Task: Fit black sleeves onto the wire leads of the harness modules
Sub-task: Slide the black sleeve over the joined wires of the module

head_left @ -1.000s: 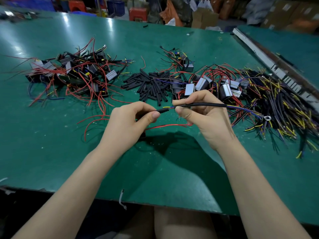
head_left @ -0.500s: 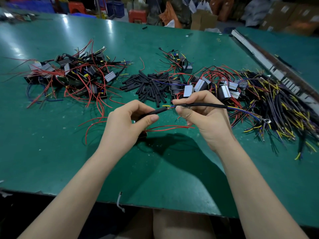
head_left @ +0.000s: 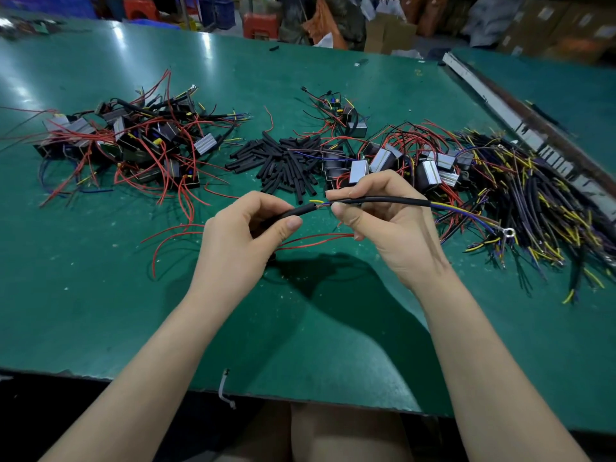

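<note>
Mid-frame, just left of center, the left hand [head_left: 243,235] pinches a black sleeve [head_left: 296,212]. Its open end seems to meet the bared wire tips [head_left: 319,205]. Just right, the right hand [head_left: 383,215] pinches the black cable [head_left: 386,201] above the green table [head_left: 100,295].

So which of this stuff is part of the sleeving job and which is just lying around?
In the job:
left hand holding a black sleeve
right hand pinching a black-jacketed wire lead
pile of black sleeves

Lying about:
orange plastic stool
brown cardboard box
</note>
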{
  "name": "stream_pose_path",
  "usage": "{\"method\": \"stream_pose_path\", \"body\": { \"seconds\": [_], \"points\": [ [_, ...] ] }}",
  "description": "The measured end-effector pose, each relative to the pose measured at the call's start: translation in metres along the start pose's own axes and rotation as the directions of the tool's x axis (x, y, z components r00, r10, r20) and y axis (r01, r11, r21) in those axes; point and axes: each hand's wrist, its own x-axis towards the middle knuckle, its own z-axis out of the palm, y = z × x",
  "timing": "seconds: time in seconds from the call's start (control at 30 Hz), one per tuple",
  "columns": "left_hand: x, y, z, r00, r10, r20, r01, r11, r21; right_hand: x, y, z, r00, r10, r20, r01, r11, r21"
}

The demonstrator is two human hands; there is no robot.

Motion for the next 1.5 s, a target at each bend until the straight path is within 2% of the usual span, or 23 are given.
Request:
{"method": "stream_pose_path", "body": {
  "seconds": [0.33, 0.67, 1.0, 1.2, 1.5],
  "points": [
    [0.001, 0.008, 0.009, 0.999, 0.010, 0.048, -0.010, 1.000, -0.004, 0.000, -0.001, 0.000, 0.999, -0.007, -0.048, 0.006, 1.000, -0.019],
    [0.000, 0.008, 0.016, 0.999, 0.043, 0.026, -0.041, 0.997, -0.071, 0.002, -0.002, -0.001, 0.997, 0.001, -0.081, -0.001, 1.000, -0.004],
    [-0.007, 0.001, 0.026, 0.986, 0.150, -0.076, -0.156, 0.985, -0.070, 0.001, 0.001, 0.000, 0.981, 0.193, -0.003, -0.192, 0.980, 0.055],
    [-0.005, -0.003, 0.025, 0.980, 0.169, -0.108, -0.172, 0.985, -0.020, -0.001, -0.003, -0.003, 0.991, 0.117, 0.062, -0.114, 0.992, -0.045],
    [-0.006, -0.005, 0.026, 0.955, 0.268, -0.130, -0.254, 0.961, 0.112, 0.000, 0.000, 0.002, 0.995, 0.090, 0.043, -0.085, 0.991, -0.102]
  ]
}}
